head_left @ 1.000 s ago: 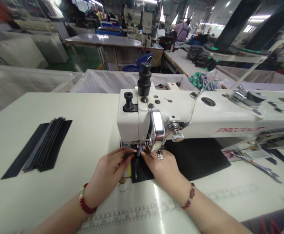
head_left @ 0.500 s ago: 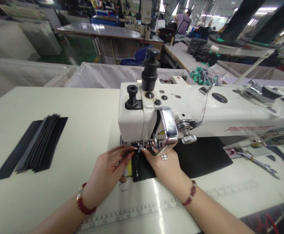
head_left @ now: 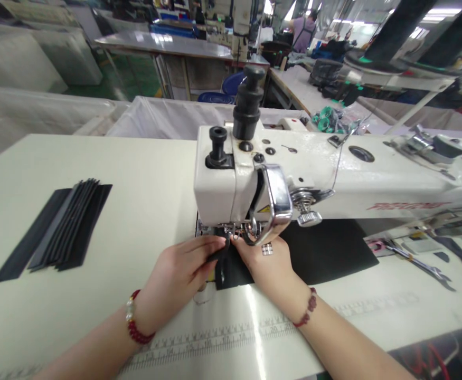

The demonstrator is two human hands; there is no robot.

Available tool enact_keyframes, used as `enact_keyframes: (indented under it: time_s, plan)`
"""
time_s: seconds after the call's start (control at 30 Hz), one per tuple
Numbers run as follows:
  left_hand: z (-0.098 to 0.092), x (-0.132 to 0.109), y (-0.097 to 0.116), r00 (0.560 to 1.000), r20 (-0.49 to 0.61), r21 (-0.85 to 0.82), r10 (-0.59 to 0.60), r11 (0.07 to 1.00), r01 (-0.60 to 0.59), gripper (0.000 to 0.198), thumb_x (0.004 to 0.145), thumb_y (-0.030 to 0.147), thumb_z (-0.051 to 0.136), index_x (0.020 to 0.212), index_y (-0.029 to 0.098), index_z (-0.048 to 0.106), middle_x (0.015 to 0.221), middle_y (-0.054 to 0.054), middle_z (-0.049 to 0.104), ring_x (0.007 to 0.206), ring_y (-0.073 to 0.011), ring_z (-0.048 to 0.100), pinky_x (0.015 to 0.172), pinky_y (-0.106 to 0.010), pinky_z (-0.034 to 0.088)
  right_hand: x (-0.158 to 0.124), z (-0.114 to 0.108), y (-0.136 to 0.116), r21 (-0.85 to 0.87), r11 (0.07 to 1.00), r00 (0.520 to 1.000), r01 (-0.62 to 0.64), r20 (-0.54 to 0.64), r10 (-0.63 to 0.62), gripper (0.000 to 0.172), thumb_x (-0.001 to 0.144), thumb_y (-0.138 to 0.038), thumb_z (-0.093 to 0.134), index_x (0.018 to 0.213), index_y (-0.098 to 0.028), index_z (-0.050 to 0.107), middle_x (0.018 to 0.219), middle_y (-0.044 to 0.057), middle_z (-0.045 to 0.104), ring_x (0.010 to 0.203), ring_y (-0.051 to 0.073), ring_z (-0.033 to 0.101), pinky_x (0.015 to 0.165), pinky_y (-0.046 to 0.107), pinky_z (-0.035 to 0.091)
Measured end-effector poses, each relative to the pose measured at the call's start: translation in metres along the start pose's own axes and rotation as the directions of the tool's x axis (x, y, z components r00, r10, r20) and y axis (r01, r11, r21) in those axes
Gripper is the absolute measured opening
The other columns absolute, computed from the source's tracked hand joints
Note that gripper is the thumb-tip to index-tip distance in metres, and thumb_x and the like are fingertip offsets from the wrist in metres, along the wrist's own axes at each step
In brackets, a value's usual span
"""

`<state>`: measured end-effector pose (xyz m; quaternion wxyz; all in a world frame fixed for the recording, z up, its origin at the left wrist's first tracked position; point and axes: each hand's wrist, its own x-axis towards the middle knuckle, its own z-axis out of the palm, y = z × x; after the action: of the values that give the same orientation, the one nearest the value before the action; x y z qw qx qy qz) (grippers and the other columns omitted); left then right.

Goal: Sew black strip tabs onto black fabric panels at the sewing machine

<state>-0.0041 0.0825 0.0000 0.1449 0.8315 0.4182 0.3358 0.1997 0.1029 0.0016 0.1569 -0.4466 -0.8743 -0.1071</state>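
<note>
A white sewing machine stands on the pale table. Under its head lies a black fabric piece. My left hand pinches a narrow black strip at the needle, fingers pressed on it. My right hand, with a ring, presses the same strip and the black fabric from the right side, fingertips beside the presser foot. The needle itself is hidden behind the machine's chrome guard.
A fanned stack of black strips lies on the table at the left. Metal tools lie at the right. A printed ruler runs along the near edge. A white lined bin stands behind the table; a person works far back.
Both hands have stayed at the needle; my left fingers slid slightly forward over the strip. The view has shifted a little closer and downward.
</note>
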Motion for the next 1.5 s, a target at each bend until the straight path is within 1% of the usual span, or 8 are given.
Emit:
enact_keyframes:
  time_s: [0.1, 0.23, 0.43, 0.6, 0.83, 0.97, 1.17, 1.5]
  plan:
    - [0.0, -0.003, 0.0, 0.971, 0.078, 0.216, 0.227, 0.947, -0.238, 0.029, 0.094, 0.014, 0.042, 0.119, 0.011, 0.056, 0.113, -0.01, 0.066, 0.101, -0.0194, 0.065, 0.085, -0.032, 0.057, -0.001, 0.0, 0.0, 0.025, 1.0, 1.0, -0.005, -0.014, 0.005, 0.019, 0.093, -0.02, 0.049, 0.095, -0.021, 0.068, 0.088, 0.007, 0.069, 0.073, 0.02, 0.059, 0.06, 0.032, 0.04]
    - [0.003, -0.006, 0.005, 0.931, 0.154, 0.406, 0.331, 0.838, -0.365, 0.03, 0.092, 0.005, 0.038, 0.115, 0.005, 0.058, 0.116, -0.015, 0.064, 0.105, -0.024, 0.063, 0.082, -0.036, 0.059, -0.001, 0.001, 0.0, 0.08, 0.997, 0.999, -0.02, -0.04, 0.024, 0.022, 0.094, -0.018, 0.048, 0.091, -0.021, 0.069, 0.081, 0.006, 0.069, 0.071, 0.019, 0.059, 0.06, 0.031, 0.04]
    - [0.009, -0.012, 0.013, 0.929, 0.243, 0.493, 0.277, 0.79, -0.365, 0.035, 0.087, 0.001, 0.039, 0.117, 0.002, 0.057, 0.121, -0.018, 0.061, 0.108, -0.028, 0.06, 0.085, -0.04, 0.058, -0.004, 0.011, 0.004, 0.236, 0.968, 0.992, -0.082, -0.075, 0.102, 0.018, 0.094, -0.022, 0.05, 0.091, -0.022, 0.068, 0.085, 0.005, 0.07, 0.076, 0.018, 0.062, 0.066, 0.027, 0.044]
    - [0.011, -0.015, 0.02, 0.943, 0.284, 0.458, 0.177, 0.838, -0.295, 0.042, 0.095, 0.03, 0.041, 0.118, -0.002, 0.056, 0.127, -0.022, 0.055, 0.113, -0.0322, 0.056, 0.089, -0.044, 0.056, -0.01, 0.019, 0.01, 0.345, 0.927, 0.98, -0.148, -0.072, 0.184, 0.016, 0.092, -0.022, 0.053, 0.093, -0.021, 0.069, 0.086, 0.005, 0.072, 0.079, 0.018, 0.065, 0.069, 0.026, 0.048]
    - [0.015, -0.018, 0.019, 0.944, 0.287, 0.486, 0.161, 0.825, -0.289, 0.041, 0.095, 0.029, 0.042, 0.12, -0.001, 0.055, 0.131, -0.02, 0.054, 0.117, -0.0311, 0.053, 0.093, -0.042, 0.053, -0.012, 0.025, 0.01, 0.265, 0.957, 0.985, -0.114, -0.096, 0.144, 0.019, 0.094, -0.024, 0.051, 0.097, -0.021, 0.069, 0.087, 0.006, 0.071, 0.082, 0.019, 0.064, 0.071, 0.028, 0.049]
    - [0.016, -0.019, 0.017, 0.943, 0.294, 0.491, 0.155, 0.823, -0.288, 0.041, 0.094, 0.029, 0.044, 0.121, 0.0, 0.055, 0.13, -0.02, 0.054, 0.117, -0.0312, 0.053, 0.094, -0.042, 0.053, -0.01, 0.02, 0.01, 0.234, 0.968, 0.989, -0.093, -0.093, 0.117, 0.02, 0.095, -0.023, 0.05, 0.091, -0.022, 0.069, 0.088, 0.005, 0.071, 0.081, 0.019, 0.063, 0.072, 0.03, 0.046]
    - [0.016, -0.019, 0.018, 0.947, 0.281, 0.485, 0.154, 0.829, -0.279, 0.041, 0.094, 0.029, 0.045, 0.121, -0.001, 0.054, 0.13, -0.02, 0.053, 0.118, -0.0315, 0.051, 0.094, -0.043, 0.052, -0.01, 0.014, 0.011, 0.215, 0.976, 0.994, -0.013, -0.102, 0.036, 0.02, 0.095, -0.021, 0.049, 0.093, -0.022, 0.069, 0.094, 0.006, 0.07, 0.089, 0.019, 0.061, 0.078, 0.031, 0.044]
    - [0.016, -0.017, 0.014, 0.945, 0.299, 0.462, 0.136, 0.845, -0.268, 0.045, 0.092, 0.032, 0.051, 0.123, 0.0, 0.052, 0.128, -0.019, 0.054, 0.116, -0.0317, 0.052, 0.094, -0.042, 0.052, -0.005, 0.01, 0.011, 0.2, 0.98, 0.995, 0.015, -0.098, 0.005, 0.023, 0.094, -0.018, 0.047, 0.097, -0.021, 0.07, 0.092, 0.005, 0.07, 0.087, 0.02, 0.061, 0.083, 0.034, 0.045]
